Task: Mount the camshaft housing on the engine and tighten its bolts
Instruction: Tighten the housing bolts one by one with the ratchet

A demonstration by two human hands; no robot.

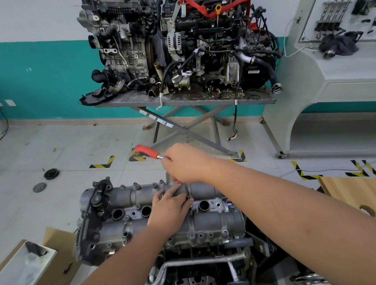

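One camshaft housing (143, 213), seated on one engine (190, 263), directly under both my hands. One red-handled ratchet (148, 151): my right hand (184, 164) grips its shaft, handle pointing away to the left. My left hand (171, 206) lies on the housing, fingers straight, just below the right. Three open round bores show beside the left hand. Far ahead, two more engines (176, 44) on one folding desk (186, 100). Left of my forearm, one cardboard box (55, 260) with plastic wrap (21, 276) inside. Two dark discs (46, 179) on the floor, well left.
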